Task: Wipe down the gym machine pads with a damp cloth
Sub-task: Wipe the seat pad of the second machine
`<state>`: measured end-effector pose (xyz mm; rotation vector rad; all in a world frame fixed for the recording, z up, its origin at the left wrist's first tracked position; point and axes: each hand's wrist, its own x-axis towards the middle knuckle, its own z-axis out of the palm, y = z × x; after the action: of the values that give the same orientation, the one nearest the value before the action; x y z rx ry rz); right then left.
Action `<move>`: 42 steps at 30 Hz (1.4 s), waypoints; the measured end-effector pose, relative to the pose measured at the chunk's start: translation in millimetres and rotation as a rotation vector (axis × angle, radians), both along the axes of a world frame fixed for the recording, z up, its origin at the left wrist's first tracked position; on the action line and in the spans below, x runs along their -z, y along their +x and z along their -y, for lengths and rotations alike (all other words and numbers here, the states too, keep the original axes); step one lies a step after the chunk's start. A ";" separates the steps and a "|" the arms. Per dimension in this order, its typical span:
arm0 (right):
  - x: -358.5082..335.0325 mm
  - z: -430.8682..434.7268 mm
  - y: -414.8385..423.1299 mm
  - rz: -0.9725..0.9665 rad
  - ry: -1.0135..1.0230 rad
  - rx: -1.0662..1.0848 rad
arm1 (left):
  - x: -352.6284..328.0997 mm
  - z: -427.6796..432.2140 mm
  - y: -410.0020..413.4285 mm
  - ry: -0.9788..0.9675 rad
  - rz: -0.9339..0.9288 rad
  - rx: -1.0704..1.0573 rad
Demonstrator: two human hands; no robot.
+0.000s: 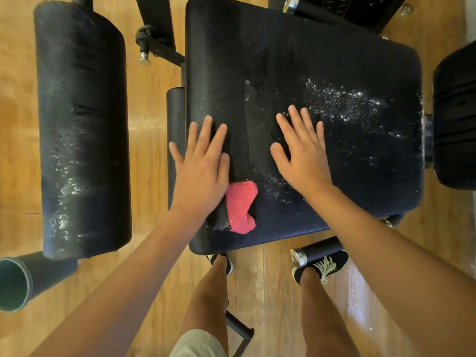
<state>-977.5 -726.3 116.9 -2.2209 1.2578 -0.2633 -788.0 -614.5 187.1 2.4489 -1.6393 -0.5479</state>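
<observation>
Pink cloth (242, 207), long axis near-to-far, on black pad (334, 60) beside left hand (201, 171)

Hidden and cut-off parts, head cam

Pink cloth (242, 207): its left edge goes under the left hand (201, 171) & wrist, so cannot tell how far it reaches. Pad at right (456, 119) is cut by the frame edge, only its left side shows. Green-rimmed tube (18, 282) runs out at the left edge. Left shoe (221, 261) is mostly under the seat pad (296, 60). Long pad at left (82, 124): top end blurred.
</observation>
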 end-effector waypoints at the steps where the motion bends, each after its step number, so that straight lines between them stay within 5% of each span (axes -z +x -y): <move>1: -3.9 -5.6 -0.3 0.034 0.030 0.016 | 3.1 6.9 7.9 -0.008 -0.002 -0.002; 13: -40.3 -119.5 5.0 0.190 0.016 -0.063 | 29.8 37.5 35.7 -0.058 -0.001 0.088; 17: -49.9 -131.7 26.2 0.002 0.082 -0.004 | 29.1 39.4 36.2 -0.075 -0.019 0.086; 22: -59.0 -134.7 44.6 0.170 0.177 0.143 | 28.5 54.1 43.1 -0.116 -0.062 0.047; 42: -53.5 19.1 68.5 0.364 0.097 0.308 | 44.3 165.0 62.1 -0.207 0.018 -0.169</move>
<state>-909.0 -745.5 170.3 -1.7896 1.3655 -0.6774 -725.9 -779.6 142.8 2.4139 -1.3990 -0.3163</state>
